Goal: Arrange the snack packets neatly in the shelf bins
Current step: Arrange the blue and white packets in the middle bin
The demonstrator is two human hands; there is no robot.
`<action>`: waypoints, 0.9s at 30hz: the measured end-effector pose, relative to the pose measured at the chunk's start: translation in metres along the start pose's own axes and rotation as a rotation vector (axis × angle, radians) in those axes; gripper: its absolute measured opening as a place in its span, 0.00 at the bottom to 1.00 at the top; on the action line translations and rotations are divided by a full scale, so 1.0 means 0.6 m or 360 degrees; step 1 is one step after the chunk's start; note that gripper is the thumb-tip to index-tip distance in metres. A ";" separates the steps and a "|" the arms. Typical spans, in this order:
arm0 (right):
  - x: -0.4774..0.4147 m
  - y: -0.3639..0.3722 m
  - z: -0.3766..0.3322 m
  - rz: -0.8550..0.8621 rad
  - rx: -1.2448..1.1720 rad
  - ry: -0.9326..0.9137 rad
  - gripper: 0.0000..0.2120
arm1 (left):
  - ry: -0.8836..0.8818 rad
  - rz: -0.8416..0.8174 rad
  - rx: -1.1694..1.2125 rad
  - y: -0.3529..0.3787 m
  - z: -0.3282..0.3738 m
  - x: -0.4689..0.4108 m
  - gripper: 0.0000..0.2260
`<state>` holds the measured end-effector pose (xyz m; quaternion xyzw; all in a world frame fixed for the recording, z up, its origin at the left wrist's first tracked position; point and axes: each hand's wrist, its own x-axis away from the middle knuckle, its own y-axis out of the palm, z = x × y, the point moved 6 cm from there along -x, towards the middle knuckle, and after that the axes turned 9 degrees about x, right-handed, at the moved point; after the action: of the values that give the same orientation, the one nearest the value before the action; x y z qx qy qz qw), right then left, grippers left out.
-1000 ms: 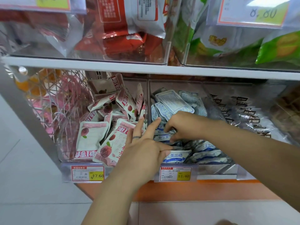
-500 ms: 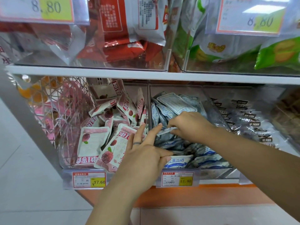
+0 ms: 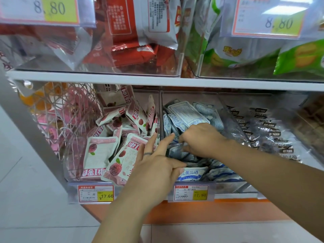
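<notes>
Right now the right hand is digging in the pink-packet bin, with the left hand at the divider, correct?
No. The head view shows the right hand gripping blue packets right of the divider, not among the pink packets. The left hand is at the divider.

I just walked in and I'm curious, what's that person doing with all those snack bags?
A person is tidying snack packets in a shop. The right hand is down in the middle bin, fingers curled round some blue-and-white packets. The left hand, fingers straight, rests at the front by the divider between that bin and the pink packets. Both piles look jumbled, so the tidying is not done yet.
</notes>
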<state>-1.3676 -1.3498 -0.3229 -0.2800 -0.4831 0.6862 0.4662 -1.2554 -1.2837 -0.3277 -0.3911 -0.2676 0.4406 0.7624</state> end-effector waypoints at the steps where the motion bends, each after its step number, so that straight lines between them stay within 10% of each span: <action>1: 0.001 -0.001 0.003 0.0028 -0.0016 0.0035 0.13 | -0.0004 0.0000 0.0010 0.000 0.000 0.000 0.12; 11: 0.058 -0.031 0.061 0.0637 -0.0411 0.0628 0.15 | 0.0023 0.0044 0.0121 -0.003 -0.002 0.002 0.13; 20: 0.101 0.011 0.134 0.0809 -0.1049 0.1391 0.13 | 0.0018 0.0065 0.0127 0.000 0.001 0.004 0.12; 27: 0.076 0.007 0.124 0.0581 -0.0855 0.1403 0.10 | 0.0016 0.0094 0.0179 -0.002 0.000 0.003 0.12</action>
<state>-1.4499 -1.3386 -0.2958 -0.7296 -0.3437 0.4261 0.4099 -1.2541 -1.2826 -0.3267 -0.3575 -0.2270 0.4752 0.7713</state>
